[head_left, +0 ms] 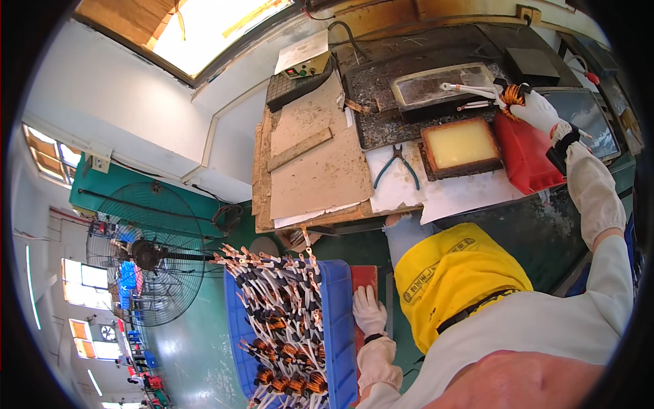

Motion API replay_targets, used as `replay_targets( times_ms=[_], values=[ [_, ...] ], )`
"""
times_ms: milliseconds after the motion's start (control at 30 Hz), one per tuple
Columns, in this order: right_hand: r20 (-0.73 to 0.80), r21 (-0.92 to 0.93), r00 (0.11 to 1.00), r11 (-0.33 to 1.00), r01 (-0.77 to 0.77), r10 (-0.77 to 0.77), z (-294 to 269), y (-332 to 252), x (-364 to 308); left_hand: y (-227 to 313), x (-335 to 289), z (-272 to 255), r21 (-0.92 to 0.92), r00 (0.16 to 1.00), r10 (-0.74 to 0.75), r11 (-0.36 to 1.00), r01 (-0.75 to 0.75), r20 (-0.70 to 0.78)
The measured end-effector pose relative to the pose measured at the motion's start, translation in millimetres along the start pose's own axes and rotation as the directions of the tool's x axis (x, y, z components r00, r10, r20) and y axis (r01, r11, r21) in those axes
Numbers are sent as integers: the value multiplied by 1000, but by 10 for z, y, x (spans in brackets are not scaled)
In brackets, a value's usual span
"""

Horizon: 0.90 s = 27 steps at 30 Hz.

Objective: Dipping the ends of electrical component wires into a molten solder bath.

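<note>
right hand (538, 109) held a copper-wound coil (512, 95) over the dark metal tray (436, 85); left hand (368, 310) rested on the blue crate (338, 320).
right gloved grip was clamped on the coil, its white sleeved leads (470, 88) stretched out over the tray; best kept level, fingers clear of the tray, only lead tips lowered. left grip lay flat, fingers together, holding nothing. crate was heaped with like coils (286, 334). a waxy yellow block in a brown frame (460, 144), a red box (521, 153) and teal-handled pliers (397, 163) sat on the table (313, 170).
</note>
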State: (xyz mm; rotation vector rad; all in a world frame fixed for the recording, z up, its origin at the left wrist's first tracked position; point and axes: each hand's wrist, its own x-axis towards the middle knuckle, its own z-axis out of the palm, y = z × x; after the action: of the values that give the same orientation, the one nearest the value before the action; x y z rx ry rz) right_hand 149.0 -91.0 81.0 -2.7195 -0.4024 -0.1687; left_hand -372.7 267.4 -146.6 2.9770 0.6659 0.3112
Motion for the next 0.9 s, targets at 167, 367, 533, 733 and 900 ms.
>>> replay_targets(
  times_ms=[167,367,533,733,900],
  values=[
    [22,-15,1000,1000,1,-1,31,-24,51,12,12,-18,1,1000,-6,1000,6,22],
    [73,-94,995,994,-60,67,-85,-195,40,14,14,-6,16,1000,-5,1000,5,-8],
    [95,-128,991,988,-85,98,-138,-295,68,20,13,1,31,999,-12,999,13,-35],
    [76,-186,992,979,-85,101,-120,-269,203,22,11,-11,33,999,-10,999,11,-37],
    [136,-204,981,973,-111,141,-156,-253,270,24,22,-14,38,999,-7,999,9,-47]
  ],
)
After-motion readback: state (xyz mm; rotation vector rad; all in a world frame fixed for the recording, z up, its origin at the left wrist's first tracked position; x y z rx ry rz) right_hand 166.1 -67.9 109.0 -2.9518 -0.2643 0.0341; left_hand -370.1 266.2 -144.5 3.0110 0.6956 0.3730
